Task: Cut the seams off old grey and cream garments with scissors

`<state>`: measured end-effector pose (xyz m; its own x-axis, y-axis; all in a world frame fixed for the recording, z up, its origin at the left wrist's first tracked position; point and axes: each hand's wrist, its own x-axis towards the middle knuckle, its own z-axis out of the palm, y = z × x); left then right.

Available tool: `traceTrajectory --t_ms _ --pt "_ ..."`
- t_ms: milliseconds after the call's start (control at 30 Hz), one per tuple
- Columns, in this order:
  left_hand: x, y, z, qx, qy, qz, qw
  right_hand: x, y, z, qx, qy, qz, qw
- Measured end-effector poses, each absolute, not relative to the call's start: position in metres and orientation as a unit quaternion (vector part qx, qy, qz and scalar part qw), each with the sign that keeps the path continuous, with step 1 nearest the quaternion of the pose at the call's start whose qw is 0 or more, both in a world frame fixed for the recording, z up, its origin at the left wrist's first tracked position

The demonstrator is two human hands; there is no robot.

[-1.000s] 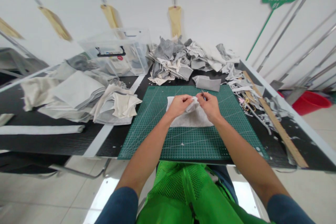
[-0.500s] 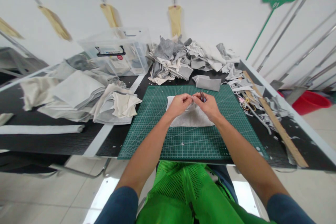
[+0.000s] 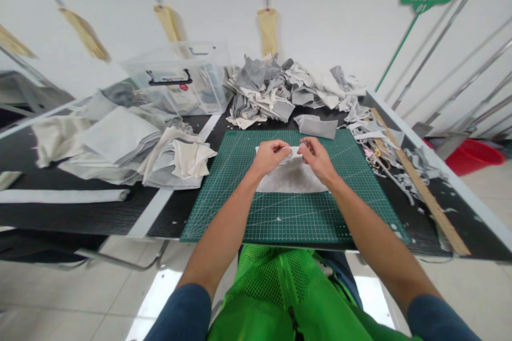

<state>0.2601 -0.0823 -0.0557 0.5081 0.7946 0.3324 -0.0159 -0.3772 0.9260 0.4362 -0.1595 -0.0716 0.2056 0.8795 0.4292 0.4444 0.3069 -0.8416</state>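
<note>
A light grey piece of fabric [image 3: 294, 178] lies on the green cutting mat [image 3: 224, 208], its far edge raised and showing a white strip. My left hand [image 3: 272, 157] is closed in a pinch on the left part of that edge. A short way to the right, my right hand [image 3: 316, 159] has its fingers closed at the same edge. A small dark tool, like thread snips, was visible in my right hand earlier; now the fingers mostly hide it. A folded grey fabric piece [image 3: 318, 127] lies at the mat's far edge.
Fabric stacks [image 3: 120, 136] lie at left, near a clear plastic box [image 3: 208, 85]. Behind the mat rises a heap of grey and white scraps [image 3: 260, 85]. On the right are a wooden ruler [image 3: 432, 200] and cut strips. A red bucket [image 3: 474, 157] stands beyond the table.
My hands came together at the fabric's far edge, then parted slightly, with the white strip showing between them. The dark tool in my right hand has turned mostly out of sight.
</note>
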Motion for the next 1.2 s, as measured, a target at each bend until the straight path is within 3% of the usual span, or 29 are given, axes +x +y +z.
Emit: traceTrajectory --t_ms 333,700,1200 --pt "0.254 -0.075 -0.056 0.692 0.267 0.47 0.479 0.436 -0.164 -0.068 -0.546 -0.691 0.046 0.472" --pt "0.256 -0.072 -0.06 0.66 0.321 0.491 0.47 0.433 -0.165 -0.068 -0.559 -0.706 0.032 0.434" --pt "0.258 -0.076 -0.06 0.702 0.303 0.455 0.455 0.433 -0.162 -0.069 -0.578 -0.675 0.009 0.458"
